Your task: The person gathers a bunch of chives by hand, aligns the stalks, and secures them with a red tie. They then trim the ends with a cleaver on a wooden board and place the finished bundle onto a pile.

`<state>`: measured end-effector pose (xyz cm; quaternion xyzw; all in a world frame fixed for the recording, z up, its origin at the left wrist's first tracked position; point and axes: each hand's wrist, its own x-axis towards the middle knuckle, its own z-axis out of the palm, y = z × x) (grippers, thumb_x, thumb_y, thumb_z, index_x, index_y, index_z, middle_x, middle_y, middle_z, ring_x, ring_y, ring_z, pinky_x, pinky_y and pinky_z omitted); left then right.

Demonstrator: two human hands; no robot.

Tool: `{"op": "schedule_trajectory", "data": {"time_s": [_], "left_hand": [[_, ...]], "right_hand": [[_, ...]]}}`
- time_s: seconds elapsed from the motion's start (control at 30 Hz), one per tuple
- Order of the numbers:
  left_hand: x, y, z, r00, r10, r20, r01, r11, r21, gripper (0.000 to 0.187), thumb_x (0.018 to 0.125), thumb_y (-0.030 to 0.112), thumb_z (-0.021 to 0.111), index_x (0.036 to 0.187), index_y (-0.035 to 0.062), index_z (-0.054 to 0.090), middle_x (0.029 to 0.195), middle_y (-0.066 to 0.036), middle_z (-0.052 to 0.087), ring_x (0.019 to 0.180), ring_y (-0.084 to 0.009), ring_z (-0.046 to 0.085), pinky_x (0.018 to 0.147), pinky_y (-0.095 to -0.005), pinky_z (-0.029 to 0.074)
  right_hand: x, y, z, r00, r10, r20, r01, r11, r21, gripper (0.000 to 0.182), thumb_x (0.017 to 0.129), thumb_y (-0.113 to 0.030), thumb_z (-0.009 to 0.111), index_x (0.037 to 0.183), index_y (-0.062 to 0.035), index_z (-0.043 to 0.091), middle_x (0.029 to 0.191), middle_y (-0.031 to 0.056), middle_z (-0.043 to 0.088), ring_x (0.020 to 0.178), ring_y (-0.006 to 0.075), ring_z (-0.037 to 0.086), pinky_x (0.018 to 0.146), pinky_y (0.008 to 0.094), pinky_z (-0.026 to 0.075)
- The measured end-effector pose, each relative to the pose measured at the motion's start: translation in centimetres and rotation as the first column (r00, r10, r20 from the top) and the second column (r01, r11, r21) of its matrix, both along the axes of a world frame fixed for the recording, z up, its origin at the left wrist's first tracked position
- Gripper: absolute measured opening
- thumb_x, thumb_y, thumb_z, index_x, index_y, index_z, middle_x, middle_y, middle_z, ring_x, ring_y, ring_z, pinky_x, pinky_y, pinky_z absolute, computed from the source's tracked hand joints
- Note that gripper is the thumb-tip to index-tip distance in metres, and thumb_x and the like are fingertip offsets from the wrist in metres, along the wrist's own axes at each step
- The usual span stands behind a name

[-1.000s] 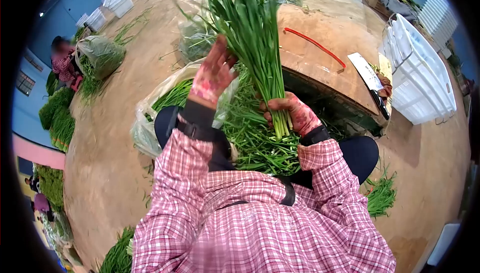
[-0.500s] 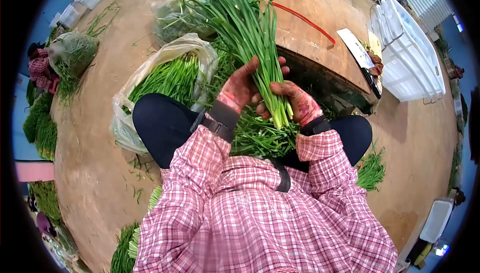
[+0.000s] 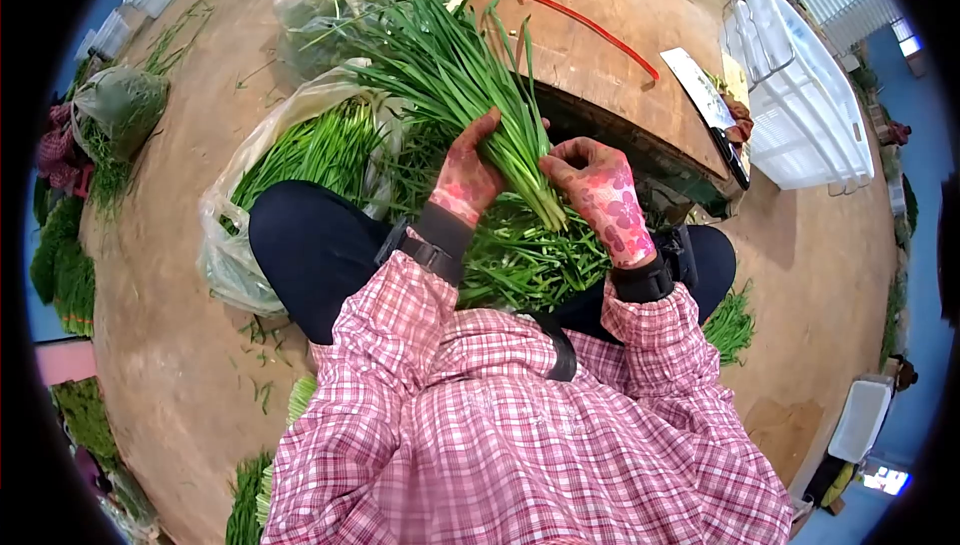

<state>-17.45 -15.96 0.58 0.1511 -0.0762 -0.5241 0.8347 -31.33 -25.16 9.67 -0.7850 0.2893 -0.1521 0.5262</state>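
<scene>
Long green leafy stalks form a bunch [image 3: 475, 85], its pale cut ends pointing down toward my lap. My left hand [image 3: 470, 170], in a patterned glove, is wrapped round the bunch from the left side. On the right, my right hand [image 3: 600, 190] has thumb and forefinger pinched together at the bunch's edge; what lies between them is too small to tell. Below both hands, loose green stalks [image 3: 530, 260] lie in a heap between my legs. An open plastic bag [image 3: 225, 215] full of green stalks stands by my left knee.
A wooden board [image 3: 570, 45] ahead bears a red strip [image 3: 590, 28] and a cleaver [image 3: 705, 95]. White crates [image 3: 800, 95] stand at its right. Another plastic bag [image 3: 310, 20] lies ahead on the left. At the far left a person [image 3: 58, 150] sits by a stuffed bag [image 3: 120, 110].
My right hand has moved from around the stalk ends to the bunch's right edge, its fingers now curled in. The bunch leans further left. The whole view has shifted slightly.
</scene>
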Motion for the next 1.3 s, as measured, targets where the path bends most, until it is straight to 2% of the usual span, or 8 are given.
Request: {"op": "schedule_trajectory", "data": {"time_s": [0.4, 0.8, 0.9, 0.93, 1.0, 1.07, 1.2, 1.3], "left_hand": [[-1.3, 0.3, 1.3, 0.986, 0.127, 0.112, -0.15, 0.963, 0.224, 0.033, 0.086, 0.016, 0.061, 0.114, -0.0016, 0.062, 0.105, -0.009, 0.066, 0.093, -0.0204, 0.064, 0.083, -0.0343, 0.053], [3.1, 0.8, -0.5, 0.945, 0.301, -0.131, -0.269, 0.938, 0.218, 0.025, 0.085, 0.015, 0.065, 0.105, 0.0007, 0.062, 0.099, -0.013, 0.067, 0.086, -0.0297, 0.065, 0.08, -0.0437, 0.054], [3.1, 0.5, -0.1, 0.934, 0.349, -0.076, -0.317, 0.907, 0.277, 0.026, 0.084, 0.014, 0.066, 0.106, 0.001, 0.061, 0.1, -0.014, 0.067, 0.087, -0.0294, 0.064, 0.08, -0.043, 0.053], [3.1, 0.4, -0.1, 0.93, 0.365, -0.041, -0.338, 0.895, 0.291, 0.026, 0.084, 0.014, 0.066, 0.106, 0.001, 0.061, 0.1, -0.014, 0.067, 0.087, -0.0294, 0.064, 0.081, -0.0428, 0.053], [2.2, -0.1, 1.1, 0.908, 0.418, 0.006, -0.395, 0.853, 0.34, 0.027, 0.083, 0.011, 0.065, 0.106, -0.0037, 0.062, 0.102, -0.016, 0.067, 0.089, -0.0284, 0.065, 0.083, -0.0401, 0.053], [1.1, -0.5, 2.5, 0.893, 0.445, 0.064, -0.43, 0.806, 0.406, 0.026, 0.084, 0.011, 0.064, 0.104, -0.0057, 0.065, 0.102, -0.017, 0.068, 0.09, -0.0259, 0.066, 0.084, -0.0366, 0.053], [0.5, -1.3, 1.4, 0.829, 0.353, 0.435, -0.53, 0.744, 0.407, 0.029, 0.089, 0.02, 0.065, 0.103, -0.0051, 0.066, 0.102, -0.016, 0.068, 0.092, -0.0222, 0.066, 0.082, -0.0325, 0.054], [0.8, -0.6, 2.4, 0.966, 0.225, 0.129, -0.255, 0.91, 0.326, 0.042, 0.087, 0.034, 0.069, 0.104, -0.0032, 0.063, 0.103, -0.017, 0.068, 0.093, -0.0231, 0.066, 0.081, -0.0342, 0.055]], "right_hand": [[3.2, -0.9, -0.2, 0.996, -0.051, -0.077, 0.025, 0.954, -0.299, 0.034, 0.078, -0.03, 0.073, 0.097, -0.0031, 0.065, 0.081, 0.01, 0.067, 0.075, 0.0199, 0.065, 0.07, 0.0306, 0.05], [-5.4, -4.6, -1.2, 0.668, -0.432, 0.606, -0.359, 0.526, 0.771, 0.019, 0.091, -0.012, 0.061, 0.104, -0.0001, 0.056, 0.089, 0.0104, 0.066, 0.087, 0.0233, 0.066, 0.082, 0.0377, 0.053], [-6.1, -6.2, -0.2, 0.972, -0.164, -0.168, 0.169, 0.986, 0.013, 0.022, 0.086, -0.012, 0.066, 0.104, -0.001, 0.062, 0.094, 0.0107, 0.065, 0.087, 0.026, 0.064, 0.079, 0.0346, 0.052], [-5.7, -5.4, -1.7, 0.966, -0.217, -0.144, 0.073, 0.758, -0.649, 0.028, 0.084, -0.016, 0.068, 0.108, -0.0025, 0.063, 0.095, 0.0118, 0.065, 0.085, 0.0294, 0.064, 0.078, 0.0356, 0.052], [-2.9, -3.2, 0.5, 0.999, -0.054, 0.0, 0.026, 0.471, -0.882, 0.032, 0.081, -0.025, 0.072, 0.106, -0.0059, 0.065, 0.099, 0.0148, 0.065, 0.087, 0.0321, 0.064, 0.077, 0.0372, 0.051], [0.2, 0.5, 1.2, 0.99, 0.074, 0.12, -0.006, 0.873, -0.488, 0.03, 0.08, -0.032, 0.072, 0.1, -0.0103, 0.067, 0.098, 0.0122, 0.065, 0.087, 0.0299, 0.064, 0.073, 0.0387, 0.052], [3.3, 2.2, -0.9, 0.996, -0.025, -0.081, -0.037, 0.735, -0.677, 0.013, 0.078, -0.019, 0.072, 0.085, -0.0083, 0.07, 0.084, 0.0083, 0.065, 0.076, 0.0284, 0.065, 0.067, 0.0358, 0.051], [3.0, 1.5, -1.8, 0.992, -0.102, 0.08, 0.129, 0.706, -0.696, 0.006, 0.079, -0.011, 0.069, 0.083, -0.0076, 0.07, 0.079, 0.0087, 0.066, 0.07, 0.0264, 0.066, 0.062, 0.0332, 0.052]]}}
